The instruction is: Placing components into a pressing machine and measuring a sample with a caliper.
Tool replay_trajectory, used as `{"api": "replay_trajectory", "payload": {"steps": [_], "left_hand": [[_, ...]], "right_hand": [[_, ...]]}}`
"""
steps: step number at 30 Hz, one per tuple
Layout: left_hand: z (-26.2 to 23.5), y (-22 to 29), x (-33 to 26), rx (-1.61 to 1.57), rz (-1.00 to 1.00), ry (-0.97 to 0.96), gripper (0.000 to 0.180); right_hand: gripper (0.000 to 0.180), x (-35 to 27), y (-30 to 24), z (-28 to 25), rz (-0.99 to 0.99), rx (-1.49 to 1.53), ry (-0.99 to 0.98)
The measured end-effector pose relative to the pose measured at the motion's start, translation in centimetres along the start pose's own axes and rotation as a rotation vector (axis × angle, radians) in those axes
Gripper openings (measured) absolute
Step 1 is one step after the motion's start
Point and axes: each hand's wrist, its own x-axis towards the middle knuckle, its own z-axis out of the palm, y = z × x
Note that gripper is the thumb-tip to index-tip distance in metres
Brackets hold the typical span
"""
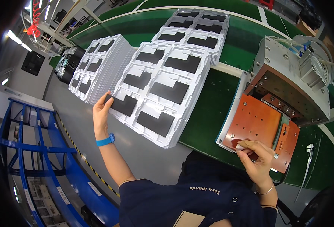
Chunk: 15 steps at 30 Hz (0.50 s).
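Observation:
My left hand [102, 109], with a blue band at its wrist, pinches the left end of a black L-shaped piece [124, 106]. That piece is over the near-left pocket of a white moulded tray [152, 137], the top one of a stack. More black L-shaped pieces [167, 92] lie in the tray's other pockets. On the right, my right hand [257, 158] is closed in a pinch over the near edge of an orange plate [246, 121] on a bench-top machine. Something whitish shows at its fingertips; whether they hold anything is not clear.
Two further tray stacks [112, 62] [208, 19] with black pieces stand left and behind. The machine's metal head [284, 64] overhangs the orange plate's far end. A caliper [309, 155] lies on the green bench [201, 128] at right. Blue metal racking [46, 147] stands at lower left.

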Motion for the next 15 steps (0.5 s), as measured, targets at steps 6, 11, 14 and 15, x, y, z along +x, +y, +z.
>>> {"api": "replay_trajectory", "payload": {"steps": [6,11,14,15], "left_hand": [[-0.2,-3.3,-0.7,0.625,0.19,0.104,0.044],[3.7,-1.1,-3.4,0.882,0.412,0.466,0.021],[5.1,2.6,-4.9,0.61,0.586,0.091,0.012],[6.7,4.1,-5.6,0.557,0.666,-0.012,0.005]], "right_hand": [[0.021,0.3,-0.2,-0.1,-0.006,-0.05,-0.04],[0.019,0.4,-0.6,0.0,-0.026,-0.056,-0.047],[0.019,0.2,-0.7,-0.1,-0.025,-0.057,-0.055],[0.019,0.3,-0.6,0.0,-0.035,-0.059,-0.058]]}}
